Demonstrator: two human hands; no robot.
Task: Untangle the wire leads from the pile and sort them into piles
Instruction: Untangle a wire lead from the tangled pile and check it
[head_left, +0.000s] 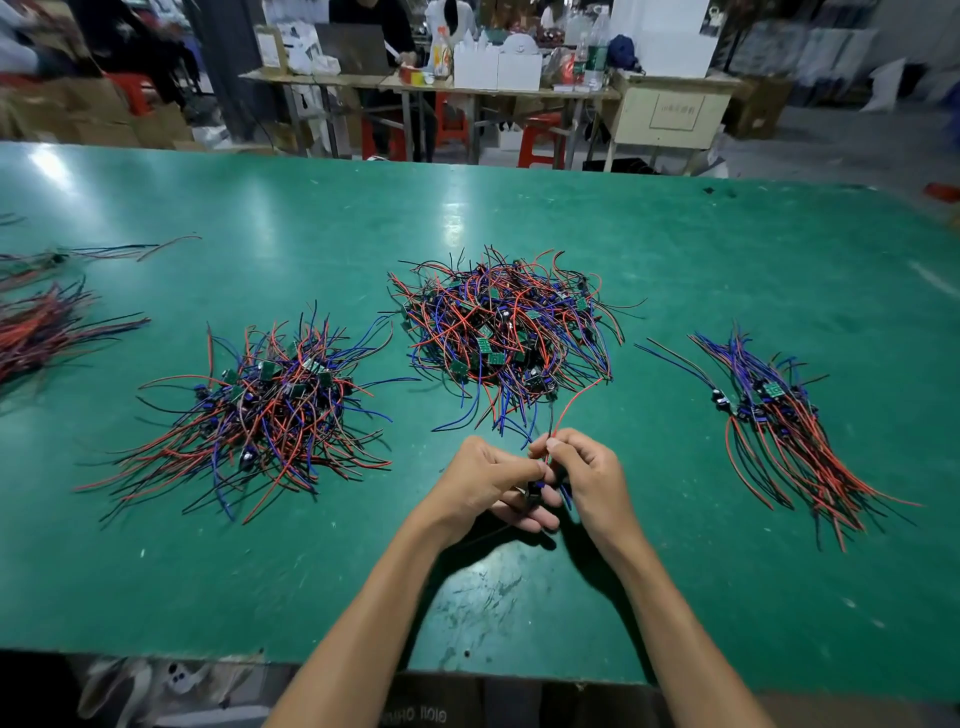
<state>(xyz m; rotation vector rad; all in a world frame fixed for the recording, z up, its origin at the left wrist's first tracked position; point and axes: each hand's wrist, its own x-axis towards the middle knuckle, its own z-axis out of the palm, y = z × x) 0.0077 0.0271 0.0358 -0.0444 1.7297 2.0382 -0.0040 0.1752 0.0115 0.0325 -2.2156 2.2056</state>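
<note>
Both hands grasp one wire lead (540, 486): the left hand (488, 486) pinches its dark component while the right hand (582, 467) pinches the wires just beyond the left fingertips, apparently to free it from the tangled pile (504, 332) ahead.

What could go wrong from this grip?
1. The red lead pinched by the right hand still runs into the tangled centre pile; pulling may drag neighbours along.
2. The left hand holds a small part whose wires could snag.
3. The loose left pile lies close, so dragged leads could mix in.
</note>
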